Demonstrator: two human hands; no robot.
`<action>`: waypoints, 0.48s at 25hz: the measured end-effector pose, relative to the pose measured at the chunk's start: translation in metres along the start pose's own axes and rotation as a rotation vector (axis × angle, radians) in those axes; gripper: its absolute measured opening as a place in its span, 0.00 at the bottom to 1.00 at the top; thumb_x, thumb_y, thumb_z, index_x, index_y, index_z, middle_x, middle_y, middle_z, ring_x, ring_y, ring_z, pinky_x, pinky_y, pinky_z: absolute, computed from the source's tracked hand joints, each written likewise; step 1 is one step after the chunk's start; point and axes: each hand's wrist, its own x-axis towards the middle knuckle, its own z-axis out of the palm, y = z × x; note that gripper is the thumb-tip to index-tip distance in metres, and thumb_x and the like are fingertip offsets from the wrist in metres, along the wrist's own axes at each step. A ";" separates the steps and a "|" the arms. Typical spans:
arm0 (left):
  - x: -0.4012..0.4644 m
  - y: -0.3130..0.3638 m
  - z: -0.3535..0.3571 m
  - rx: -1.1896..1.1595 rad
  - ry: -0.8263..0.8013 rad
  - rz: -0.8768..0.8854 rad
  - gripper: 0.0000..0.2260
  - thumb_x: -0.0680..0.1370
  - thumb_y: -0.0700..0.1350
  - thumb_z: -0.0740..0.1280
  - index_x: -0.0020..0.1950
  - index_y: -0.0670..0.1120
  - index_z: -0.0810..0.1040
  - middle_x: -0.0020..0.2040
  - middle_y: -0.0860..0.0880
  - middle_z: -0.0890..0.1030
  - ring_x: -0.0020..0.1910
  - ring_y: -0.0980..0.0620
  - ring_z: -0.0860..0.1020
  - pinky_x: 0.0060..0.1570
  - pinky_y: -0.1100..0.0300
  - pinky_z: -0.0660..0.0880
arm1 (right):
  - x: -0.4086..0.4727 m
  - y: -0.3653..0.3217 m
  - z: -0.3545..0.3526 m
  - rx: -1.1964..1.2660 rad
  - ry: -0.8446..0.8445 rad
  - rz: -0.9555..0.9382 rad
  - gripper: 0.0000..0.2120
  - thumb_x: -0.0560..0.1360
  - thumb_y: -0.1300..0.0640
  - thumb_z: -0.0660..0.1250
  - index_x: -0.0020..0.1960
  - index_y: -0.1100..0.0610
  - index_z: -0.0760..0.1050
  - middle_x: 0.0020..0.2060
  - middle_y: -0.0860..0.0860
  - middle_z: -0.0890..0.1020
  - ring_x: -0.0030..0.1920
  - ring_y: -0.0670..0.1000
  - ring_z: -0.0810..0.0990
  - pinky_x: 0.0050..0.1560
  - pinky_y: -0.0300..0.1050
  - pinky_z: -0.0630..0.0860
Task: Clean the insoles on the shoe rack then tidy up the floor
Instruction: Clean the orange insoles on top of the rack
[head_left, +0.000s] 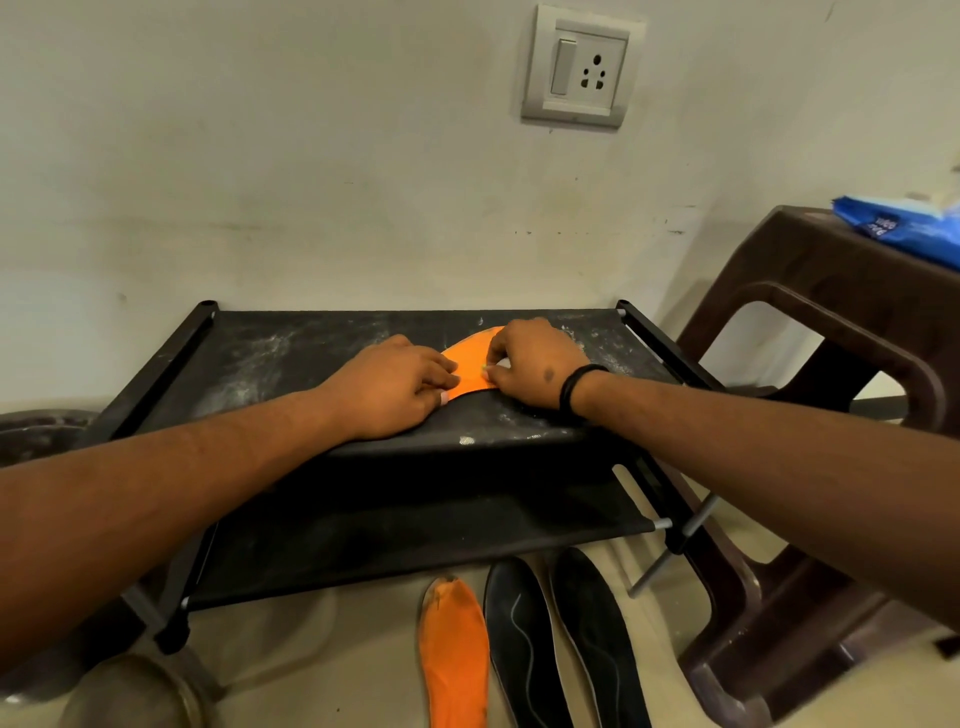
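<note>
Insoles are split between two levels: the shoe rack (291, 358), dusty on its black top shelf, carries one orange insole (470, 366), while another orange insole (454, 654) and two black insoles (561, 644) lie side by side on the floor (332, 680) in front. On the shelf, the left hand (389, 387) presses the near end down with curled fingers. The right hand (535, 364) pinches something small and white, likely a wipe, against it. Its long axis seems to run away toward the wall, between both hands.
</note>
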 end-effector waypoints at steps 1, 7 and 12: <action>0.000 0.000 0.000 -0.005 0.002 -0.001 0.15 0.83 0.51 0.63 0.70 0.53 0.78 0.73 0.55 0.74 0.68 0.49 0.71 0.68 0.52 0.67 | 0.004 0.007 -0.002 -0.040 0.017 0.050 0.08 0.75 0.52 0.66 0.50 0.53 0.82 0.49 0.52 0.84 0.49 0.55 0.81 0.53 0.52 0.79; 0.000 -0.003 0.002 -0.015 -0.012 -0.030 0.16 0.83 0.51 0.63 0.70 0.54 0.77 0.73 0.56 0.73 0.68 0.48 0.69 0.68 0.49 0.68 | 0.019 0.021 0.000 0.031 0.140 0.282 0.07 0.75 0.57 0.65 0.47 0.57 0.82 0.47 0.55 0.84 0.47 0.58 0.82 0.52 0.54 0.80; -0.001 -0.001 0.001 -0.009 -0.013 -0.024 0.15 0.83 0.50 0.63 0.69 0.55 0.78 0.72 0.56 0.74 0.66 0.47 0.70 0.66 0.48 0.69 | 0.015 -0.017 0.012 0.141 0.030 0.042 0.08 0.76 0.59 0.65 0.49 0.59 0.83 0.52 0.55 0.84 0.53 0.55 0.81 0.57 0.48 0.77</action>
